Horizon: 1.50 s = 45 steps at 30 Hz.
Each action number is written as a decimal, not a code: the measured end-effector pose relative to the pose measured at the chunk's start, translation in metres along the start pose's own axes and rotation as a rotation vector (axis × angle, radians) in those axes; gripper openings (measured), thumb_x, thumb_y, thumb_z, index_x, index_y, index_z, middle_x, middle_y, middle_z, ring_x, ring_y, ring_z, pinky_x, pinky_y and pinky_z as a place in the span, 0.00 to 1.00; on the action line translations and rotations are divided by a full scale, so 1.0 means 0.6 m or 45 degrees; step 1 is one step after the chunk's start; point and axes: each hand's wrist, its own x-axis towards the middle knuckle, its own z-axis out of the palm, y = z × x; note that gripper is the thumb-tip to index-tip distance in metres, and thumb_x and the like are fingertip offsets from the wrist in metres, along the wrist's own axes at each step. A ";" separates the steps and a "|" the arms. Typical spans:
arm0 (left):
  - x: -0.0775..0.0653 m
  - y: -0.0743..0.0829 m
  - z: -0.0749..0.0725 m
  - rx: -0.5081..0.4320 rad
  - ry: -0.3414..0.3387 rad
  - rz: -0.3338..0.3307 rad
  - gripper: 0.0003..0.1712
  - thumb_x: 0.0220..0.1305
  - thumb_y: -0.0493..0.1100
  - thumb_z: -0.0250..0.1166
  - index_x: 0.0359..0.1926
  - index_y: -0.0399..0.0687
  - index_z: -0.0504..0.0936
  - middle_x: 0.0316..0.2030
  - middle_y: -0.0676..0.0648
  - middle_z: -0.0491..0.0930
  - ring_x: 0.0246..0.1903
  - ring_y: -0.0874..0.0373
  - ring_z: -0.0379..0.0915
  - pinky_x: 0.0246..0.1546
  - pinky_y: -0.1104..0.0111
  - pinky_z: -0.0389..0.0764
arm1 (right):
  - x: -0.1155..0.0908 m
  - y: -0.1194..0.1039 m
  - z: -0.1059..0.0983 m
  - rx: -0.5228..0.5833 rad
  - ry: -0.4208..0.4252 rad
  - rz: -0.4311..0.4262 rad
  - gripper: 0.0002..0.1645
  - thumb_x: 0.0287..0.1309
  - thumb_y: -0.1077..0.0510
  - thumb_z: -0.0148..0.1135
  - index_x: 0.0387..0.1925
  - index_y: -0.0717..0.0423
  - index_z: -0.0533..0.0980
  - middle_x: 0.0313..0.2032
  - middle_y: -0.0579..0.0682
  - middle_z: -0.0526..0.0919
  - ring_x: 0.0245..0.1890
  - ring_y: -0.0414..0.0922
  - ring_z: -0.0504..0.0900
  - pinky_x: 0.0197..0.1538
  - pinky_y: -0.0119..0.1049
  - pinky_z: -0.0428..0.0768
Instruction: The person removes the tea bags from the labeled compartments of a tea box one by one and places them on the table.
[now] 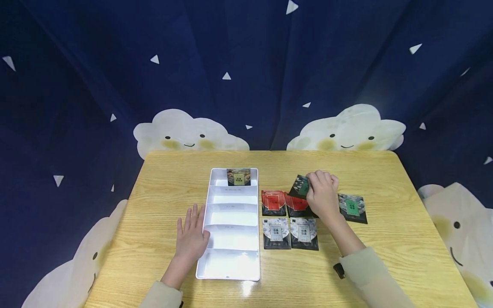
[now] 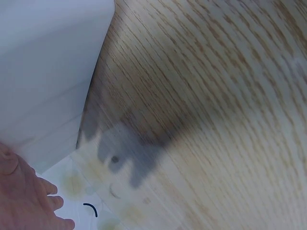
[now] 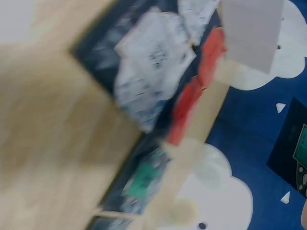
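Observation:
My right hand (image 1: 322, 194) pinches a dark tea sachet with a green label (image 1: 299, 186), raised and tilted over the red sachets. In the right wrist view that sachet (image 3: 292, 148) shows at the right edge, with only a sliver of the hand. My left hand (image 1: 192, 235) lies along the left side of a white divided tray (image 1: 231, 280), fingers extended and thumb at its wall. The left wrist view shows this hand (image 2: 26, 196) against the tray's side (image 2: 43, 86). A sachet with a yellowish label (image 1: 239, 177) stands in the tray's far compartment.
Right of the tray lie a red sachet (image 1: 274, 203) and another red sachet (image 1: 296, 206), partly covered. Nearer are two white-patterned sachets (image 1: 276, 233). A green-labelled sachet (image 1: 352, 208) lies right of my right hand. A dark blue curtain (image 1: 265, 64) hangs behind the wooden table (image 1: 385, 256).

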 end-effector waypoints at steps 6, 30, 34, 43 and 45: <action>0.000 0.001 -0.001 -0.014 0.000 -0.002 0.39 0.61 0.45 0.47 0.71 0.43 0.44 0.70 0.37 0.40 0.69 0.40 0.34 0.64 0.44 0.37 | -0.042 0.034 -0.017 -0.040 -0.056 0.075 0.09 0.52 0.68 0.43 0.30 0.59 0.72 0.28 0.54 0.72 0.33 0.55 0.67 0.46 0.56 0.58; 0.000 0.001 0.002 -0.030 -0.007 -0.005 0.39 0.61 0.44 0.45 0.71 0.44 0.44 0.70 0.37 0.39 0.69 0.42 0.30 0.64 0.44 0.35 | -0.174 0.128 -0.031 -0.139 -0.407 0.126 0.14 0.49 0.68 0.47 0.37 0.61 0.75 0.34 0.55 0.76 0.36 0.54 0.71 0.44 0.53 0.61; 0.000 0.001 0.001 -0.028 -0.004 -0.005 0.39 0.61 0.44 0.46 0.71 0.44 0.44 0.70 0.37 0.39 0.69 0.42 0.30 0.64 0.44 0.36 | -0.191 0.135 -0.021 -0.165 -0.460 0.153 0.12 0.51 0.67 0.47 0.37 0.61 0.74 0.32 0.54 0.73 0.35 0.54 0.69 0.42 0.53 0.61; 0.000 0.002 0.002 -0.037 -0.009 -0.010 0.39 0.60 0.44 0.45 0.71 0.44 0.44 0.70 0.37 0.39 0.69 0.41 0.33 0.64 0.44 0.34 | -0.222 0.141 0.005 -0.197 -0.470 0.202 0.11 0.56 0.67 0.49 0.41 0.58 0.72 0.36 0.55 0.69 0.40 0.55 0.64 0.47 0.60 0.57; -0.001 0.002 0.002 -0.039 -0.006 -0.009 0.39 0.60 0.45 0.45 0.71 0.44 0.44 0.70 0.37 0.39 0.69 0.41 0.33 0.64 0.44 0.35 | -0.228 0.141 0.010 -0.206 -0.476 0.194 0.12 0.57 0.66 0.50 0.43 0.57 0.72 0.37 0.55 0.69 0.40 0.56 0.65 0.48 0.60 0.57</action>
